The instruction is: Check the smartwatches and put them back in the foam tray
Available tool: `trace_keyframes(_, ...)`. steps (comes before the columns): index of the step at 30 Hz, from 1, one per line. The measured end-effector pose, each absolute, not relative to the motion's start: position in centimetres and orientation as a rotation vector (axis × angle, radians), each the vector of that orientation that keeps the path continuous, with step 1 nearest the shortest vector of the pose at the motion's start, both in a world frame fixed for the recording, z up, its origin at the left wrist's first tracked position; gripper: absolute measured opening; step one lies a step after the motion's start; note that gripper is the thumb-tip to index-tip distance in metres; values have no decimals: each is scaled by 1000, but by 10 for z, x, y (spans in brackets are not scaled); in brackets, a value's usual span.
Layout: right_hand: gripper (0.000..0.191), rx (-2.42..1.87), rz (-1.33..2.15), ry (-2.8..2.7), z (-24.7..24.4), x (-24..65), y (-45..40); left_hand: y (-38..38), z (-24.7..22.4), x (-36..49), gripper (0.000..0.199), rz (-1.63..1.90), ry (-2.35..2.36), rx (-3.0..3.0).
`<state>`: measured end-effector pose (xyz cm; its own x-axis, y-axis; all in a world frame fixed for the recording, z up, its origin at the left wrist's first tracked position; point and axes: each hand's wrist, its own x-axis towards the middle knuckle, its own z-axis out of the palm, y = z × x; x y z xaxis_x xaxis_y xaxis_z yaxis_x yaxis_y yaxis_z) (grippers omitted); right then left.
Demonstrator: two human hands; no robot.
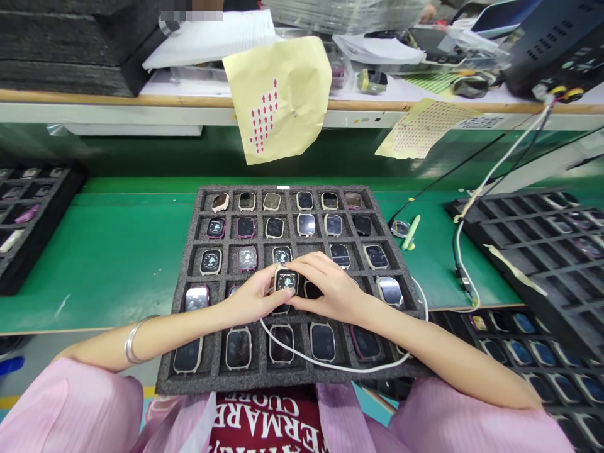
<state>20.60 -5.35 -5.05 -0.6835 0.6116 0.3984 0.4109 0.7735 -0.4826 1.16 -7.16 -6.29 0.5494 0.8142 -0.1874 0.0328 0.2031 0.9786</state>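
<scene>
A square smartwatch [286,281] with a lit screen is held between both hands above the middle of a dark foam tray [221,381]. My left hand [257,292] pinches its left side, thumb on the lower edge of the screen. Fingers of my right hand [328,283] close on its right and top edges. From under my left hand a white cable [325,363] runs in a loop to the right; its end is hidden. Several watch cases lie in the tray's compartments, among them a lit watch [211,261] and a dark-screened watch [238,348].
Another foam tray [472,220] leans at the right, with more watches [521,351] below it. At the left is a further foam tray [42,233]. A green pen-like tool [412,231] lies right of the middle tray. Yellow sticker sheets [302,94] hang from the shelf edge [189,107].
</scene>
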Motion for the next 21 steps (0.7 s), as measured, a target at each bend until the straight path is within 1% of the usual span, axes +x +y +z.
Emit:
trace_keyframes(2, 34, -751, 532, -2400, -45, 210, -49, -72, -66, 12, 28, 666, 831, 1298)
trace_keyframes(4, 35, -753, 574, -2343, -37, 218, -39, -73, -68, 12, 36, 626, 807, 1298)
trace_keyframes(7, 35, -882, 538, -2282, -31, 234, -23, -76, -71, 11, 44, 564, 783, 1263)
trace_keyframes(10, 35, -1070, 427, -2478, -32, 250, -16, -78, -74, 11, 44, 562, 776, 1253)
trace_keyframes(13, 40, -1138, 327, -2658, -29, 265, -18, -79, -75, 12, 44, 558, 773, 1238)
trace_keyframes(16, 33, -1192, 222, -2717, -20, 282, -20, -80, -75, 12, 41, 558, 779, 1229)
trace_keyframes(18, 32, -1255, 196, -2780, -18, 290, -19, -80, -73, 13, 39, 558, 782, 1220)
trace_keyframes(21, 37, -1326, 195, -2825, -25, 295, -18, -80, -68, 19, 37, 537, 798, 1207)
